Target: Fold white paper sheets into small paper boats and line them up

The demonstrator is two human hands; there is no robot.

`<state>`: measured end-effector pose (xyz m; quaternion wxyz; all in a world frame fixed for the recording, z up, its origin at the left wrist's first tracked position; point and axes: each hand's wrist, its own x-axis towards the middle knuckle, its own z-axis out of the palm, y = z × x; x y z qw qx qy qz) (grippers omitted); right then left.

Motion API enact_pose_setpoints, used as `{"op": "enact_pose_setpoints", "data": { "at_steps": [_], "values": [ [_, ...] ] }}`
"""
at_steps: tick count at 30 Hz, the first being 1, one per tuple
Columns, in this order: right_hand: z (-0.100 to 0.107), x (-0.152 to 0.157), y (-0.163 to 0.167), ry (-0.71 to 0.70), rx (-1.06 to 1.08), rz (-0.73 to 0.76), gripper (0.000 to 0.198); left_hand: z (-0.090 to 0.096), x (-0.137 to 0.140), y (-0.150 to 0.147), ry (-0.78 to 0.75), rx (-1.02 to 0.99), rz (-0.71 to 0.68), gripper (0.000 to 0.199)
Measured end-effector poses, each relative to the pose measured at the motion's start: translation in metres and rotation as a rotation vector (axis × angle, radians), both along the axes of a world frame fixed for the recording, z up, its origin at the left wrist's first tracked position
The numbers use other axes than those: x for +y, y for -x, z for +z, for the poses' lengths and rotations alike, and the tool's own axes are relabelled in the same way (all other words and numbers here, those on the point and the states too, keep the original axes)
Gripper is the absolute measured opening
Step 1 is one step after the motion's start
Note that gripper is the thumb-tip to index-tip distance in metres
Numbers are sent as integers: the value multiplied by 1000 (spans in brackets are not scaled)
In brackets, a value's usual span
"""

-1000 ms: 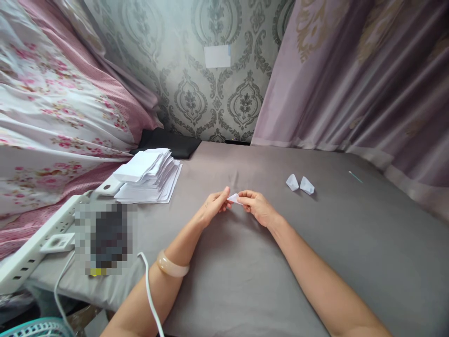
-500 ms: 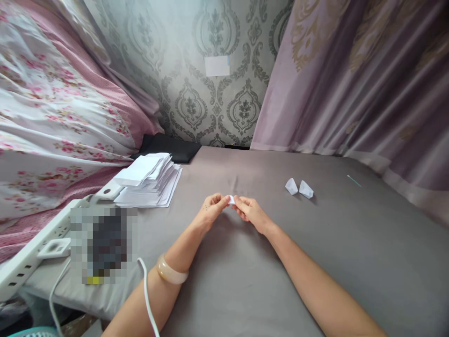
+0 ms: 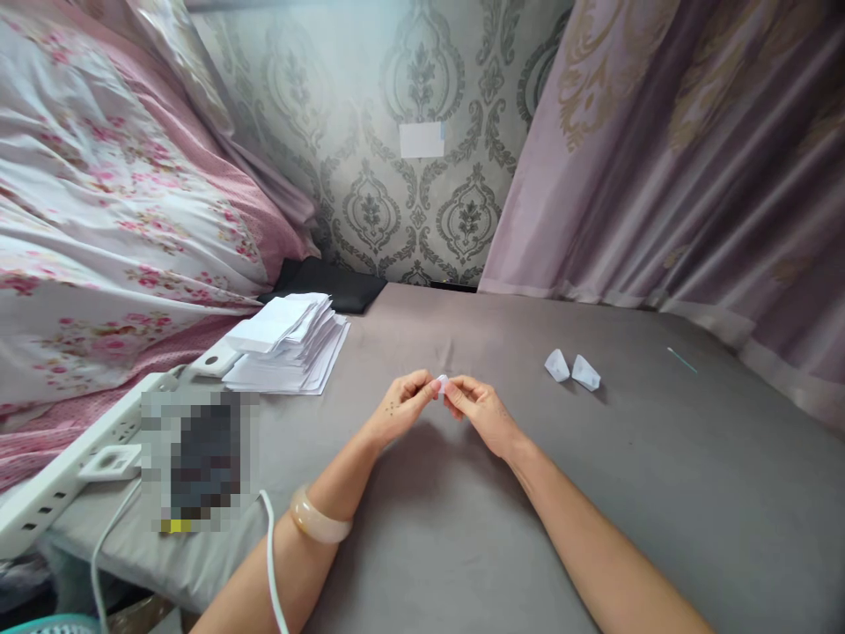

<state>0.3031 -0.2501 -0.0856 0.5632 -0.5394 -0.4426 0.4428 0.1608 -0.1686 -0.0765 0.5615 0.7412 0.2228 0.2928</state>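
Note:
A small folded piece of white paper (image 3: 443,384) is pinched between both hands, above the grey cloth surface. My left hand (image 3: 404,405) grips its left side with thumb and fingers; a bangle circles that forearm. On the right side, my right hand (image 3: 481,407) is closed on the same paper. Fingers cover much of it, so its full shape is hidden. Two folded white paper pieces (image 3: 557,365) lie side by side to the right, beyond my right hand.
To the left stands a stack of white paper (image 3: 290,348), with a black flat item (image 3: 336,283) behind it. A white power strip (image 3: 85,467) with plugs and cables runs along the left edge. A thin green stick (image 3: 682,360) lies far right. Curtains hang on both sides.
The view has shifted slightly. Both hands still pinch the small paper, which now shows a more pointed top between the fingers. The other pieces have stayed put.

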Motion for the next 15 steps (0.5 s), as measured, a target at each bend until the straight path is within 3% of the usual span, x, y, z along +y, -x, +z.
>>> {"op": "enact_pose_setpoints", "data": {
  "at_steps": [4, 10, 15],
  "values": [
    [-10, 4, 4, -43, 116, -50, 31, -2, -1, -3, -37, -3, 48, 38],
    [-7, 4, 0, -104, -79, -95, 30, -7, -4, -5, -37, 28, 73, 37],
    [-8, 4, -3, -104, -212, -121, 31, -14, -1, -6, 82, -60, 12, 33]
  ]
}}
